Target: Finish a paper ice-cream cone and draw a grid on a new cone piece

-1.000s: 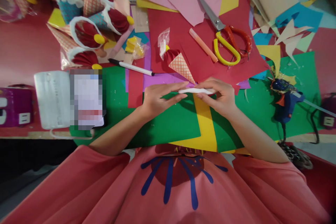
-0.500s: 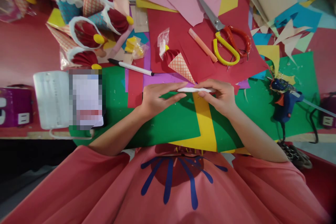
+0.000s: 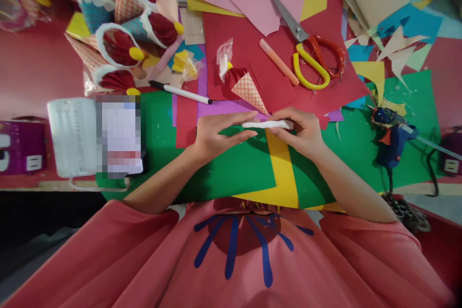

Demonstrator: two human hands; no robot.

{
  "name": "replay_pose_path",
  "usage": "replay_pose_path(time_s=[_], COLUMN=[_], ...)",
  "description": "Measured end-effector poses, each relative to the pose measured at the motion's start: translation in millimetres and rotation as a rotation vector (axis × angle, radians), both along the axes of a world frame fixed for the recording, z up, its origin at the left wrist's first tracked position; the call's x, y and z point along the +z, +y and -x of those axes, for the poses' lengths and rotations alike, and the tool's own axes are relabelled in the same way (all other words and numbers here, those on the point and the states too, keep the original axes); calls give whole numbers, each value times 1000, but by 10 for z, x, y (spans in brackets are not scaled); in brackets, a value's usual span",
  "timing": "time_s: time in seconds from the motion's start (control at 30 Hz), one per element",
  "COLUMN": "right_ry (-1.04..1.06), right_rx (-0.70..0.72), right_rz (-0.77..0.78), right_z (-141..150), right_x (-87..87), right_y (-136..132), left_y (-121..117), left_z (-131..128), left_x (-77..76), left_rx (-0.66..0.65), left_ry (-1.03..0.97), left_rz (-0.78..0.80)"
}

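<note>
A thin roll of soft white, clay-like material [image 3: 266, 125] lies level between my two hands. My right hand [image 3: 307, 131] pinches its right end between thumb and fingers. My left hand [image 3: 213, 135] has thumb and fingers apart, and the roll's left tip sits in the gap between them. Just beyond the roll, a small orange-checked paper cone [image 3: 250, 92] points toward my hands. Dark red pleated paper [image 3: 236, 75] shows at its wide end, beside a small clear plastic wrapper [image 3: 224, 55].
Scissors [image 3: 299, 33] and an orange stick [image 3: 278, 61] lie on red paper [image 3: 224, 24]. Left are a white marker [image 3: 186, 94], a phone [image 3: 121, 134] and several decorated cones [image 3: 117, 45]. A blue glue gun [image 3: 391, 142] rests right on green sheet [image 3: 231, 173].
The white roll has shifted slightly left and tilts a little more. My right fingers have moved slightly along it; my left hand stays nearly still.
</note>
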State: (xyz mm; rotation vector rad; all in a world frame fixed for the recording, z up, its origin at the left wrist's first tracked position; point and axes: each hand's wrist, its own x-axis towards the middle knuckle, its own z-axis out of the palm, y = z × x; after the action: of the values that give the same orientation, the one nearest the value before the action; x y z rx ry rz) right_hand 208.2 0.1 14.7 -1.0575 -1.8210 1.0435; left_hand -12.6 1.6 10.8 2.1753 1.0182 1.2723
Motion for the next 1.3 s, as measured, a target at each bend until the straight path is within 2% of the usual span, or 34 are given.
replay_pose_path(time_s=[0.2,0.43,0.7,0.93,1.13,1.3], right_ry=[3,27,-25,-36,-52,-42], right_rx=[8,33,21,11,51,61], right_rz=[27,-8,49,40,56,31], right_z=[7,14,6,27,20,6], right_x=[7,7,17,44,40,28], right_y=[-11,0,-15,-10,-18,-22], left_y=[9,8,-3,-8,7,25], left_z=[-29,-7,-32,-18,-39,-16], left_x=[0,-1,-29,-32,-48,-52], left_rx=[-2,-19,-34,-35,-32,-60], left_ry=[-7,12,60,53,31,67], left_rz=[-83,-37,-73,19,-50,-49])
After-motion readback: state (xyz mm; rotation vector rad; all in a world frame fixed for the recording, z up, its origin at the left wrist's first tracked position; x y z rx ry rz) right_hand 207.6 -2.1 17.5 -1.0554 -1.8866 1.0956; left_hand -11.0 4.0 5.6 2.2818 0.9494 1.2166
